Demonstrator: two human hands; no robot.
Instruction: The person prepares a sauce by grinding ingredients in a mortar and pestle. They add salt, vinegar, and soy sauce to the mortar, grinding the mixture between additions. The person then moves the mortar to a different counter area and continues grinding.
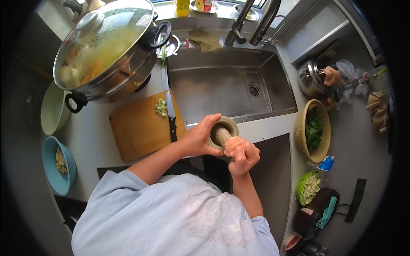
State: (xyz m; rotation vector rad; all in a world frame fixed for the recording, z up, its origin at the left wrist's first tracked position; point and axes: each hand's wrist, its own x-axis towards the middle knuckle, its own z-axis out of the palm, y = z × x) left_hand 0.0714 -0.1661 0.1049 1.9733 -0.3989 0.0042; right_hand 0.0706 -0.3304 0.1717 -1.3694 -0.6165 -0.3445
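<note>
My left hand (201,136) grips the left side of a stone mortar (235,125) at the counter's front edge, by the sink. My right hand (242,155) is closed around a stone pestle (221,134), whose lower end is inside the mortar. What lies at the bottom of the mortar is hidden. Left of my hands, a wooden cutting board (137,128) bears a small heap of chopped green pieces (161,108) and a kitchen knife (172,116) with a black handle, its blade pointing away from me.
Beyond the mortar is a stainless steel sink (208,92) with a faucet (236,32). A large lidded steamer pot (105,48) stands at upper left, above a blue bowl (72,169) in the picture. On the right counter are a basket of leafy greens (314,131) and a green basket of chopped vegetables (310,188).
</note>
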